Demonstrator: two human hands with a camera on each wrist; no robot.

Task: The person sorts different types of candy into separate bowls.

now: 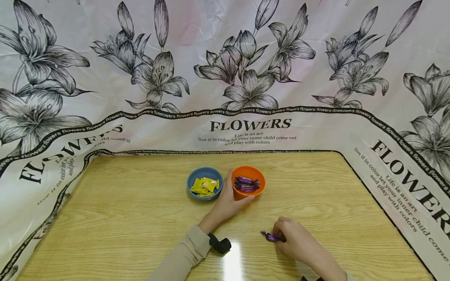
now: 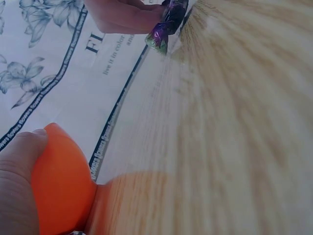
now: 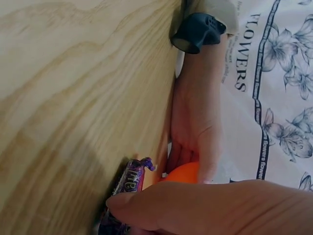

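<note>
My left hand (image 1: 226,203) grips the near left side of an orange bowl (image 1: 251,171), with its thumb along the near wall and its fingers on the left side. Several purple-wrapped candies (image 1: 247,188) lie inside that bowl. The left wrist view shows the thumb (image 2: 19,178) against the orange wall (image 2: 63,183). Nearer and to the right, my right hand (image 1: 299,239) pinches one purple wrapped candy (image 1: 272,237) close over the table. Its twisted end points left, and in the right wrist view the thumb (image 3: 146,203) overlaps the wrapper (image 3: 129,178).
Just left of the orange bowl stands a blue bowl (image 1: 205,171) containing several yellow packets (image 1: 204,186). Both bowls are on a wood-grain table (image 1: 140,203). A white curtain (image 1: 190,132) printed with flowers and lettering borders the table's back and sides.
</note>
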